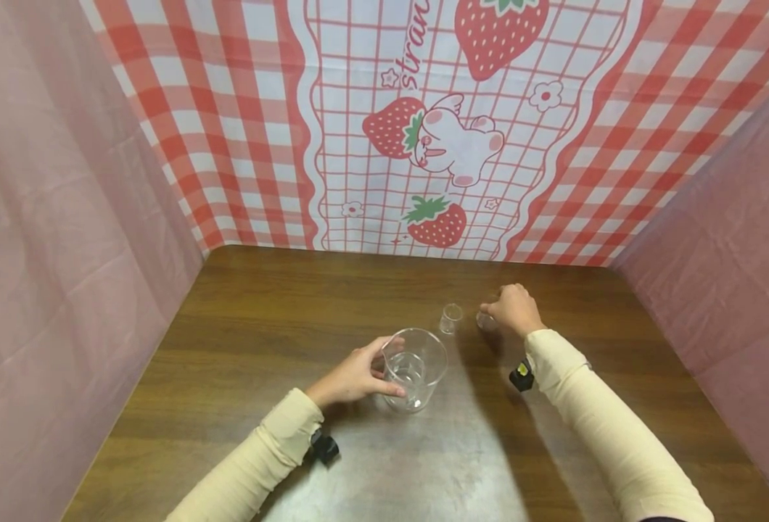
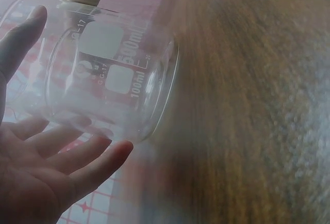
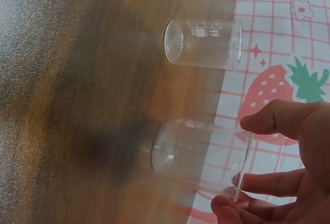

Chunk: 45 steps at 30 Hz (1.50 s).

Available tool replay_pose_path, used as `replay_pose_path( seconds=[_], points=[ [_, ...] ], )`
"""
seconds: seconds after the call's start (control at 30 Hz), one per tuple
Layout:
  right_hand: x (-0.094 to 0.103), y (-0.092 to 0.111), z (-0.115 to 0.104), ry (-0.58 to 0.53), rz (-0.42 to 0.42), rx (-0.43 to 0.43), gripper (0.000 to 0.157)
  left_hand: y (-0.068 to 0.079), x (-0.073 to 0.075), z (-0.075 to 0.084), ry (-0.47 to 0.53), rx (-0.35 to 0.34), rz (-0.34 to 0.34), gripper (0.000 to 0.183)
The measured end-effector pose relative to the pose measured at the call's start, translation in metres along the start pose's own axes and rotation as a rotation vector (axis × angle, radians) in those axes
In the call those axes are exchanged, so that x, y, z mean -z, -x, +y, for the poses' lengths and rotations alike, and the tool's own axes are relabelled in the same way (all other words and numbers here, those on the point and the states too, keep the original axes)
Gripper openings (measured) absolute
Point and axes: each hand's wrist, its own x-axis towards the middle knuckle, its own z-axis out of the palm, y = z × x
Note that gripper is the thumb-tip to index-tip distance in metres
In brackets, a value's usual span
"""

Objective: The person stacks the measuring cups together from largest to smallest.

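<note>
My left hand [image 1: 357,371] grips a large clear glass beaker [image 1: 432,362] from its left side, thumb near me and fingers on the far side. In the left wrist view this beaker is marked 500ml, and a smaller beaker [image 2: 119,78] marked 100ml sits inside it. Farther back on the right, my right hand [image 1: 516,308] pinches the rim of a small clear beaker [image 3: 198,152] between thumb and fingers. That beaker stands upright, its base close to the tabletop. Another small beaker [image 1: 450,319] with white markings is upright just left of it.
The brown wooden table [image 1: 260,319] has a red checked strawberry cloth [image 1: 437,145] hanging behind its back edge. Pink curtains [image 1: 64,217] hang at both sides. Dark devices [image 1: 521,377] are strapped under both wrists.
</note>
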Motion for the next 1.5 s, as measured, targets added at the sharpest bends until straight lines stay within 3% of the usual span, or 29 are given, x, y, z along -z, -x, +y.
replay_pose_path(
  seconds=[0.23,0.93,1.5],
  points=[
    [0.002,0.001,-0.001,-0.027,-0.012,-0.017,0.053,-0.002,0.000,0.001,0.042,0.066,-0.008,0.080],
    [0.008,0.002,-0.005,-0.044,0.015,0.006,0.056,-0.001,0.000,0.002,0.042,0.052,-0.005,0.081],
    [0.015,0.004,-0.009,-0.070,0.078,0.044,0.046,-0.001,0.000,0.001,0.053,0.060,-0.002,0.081]
  ],
)
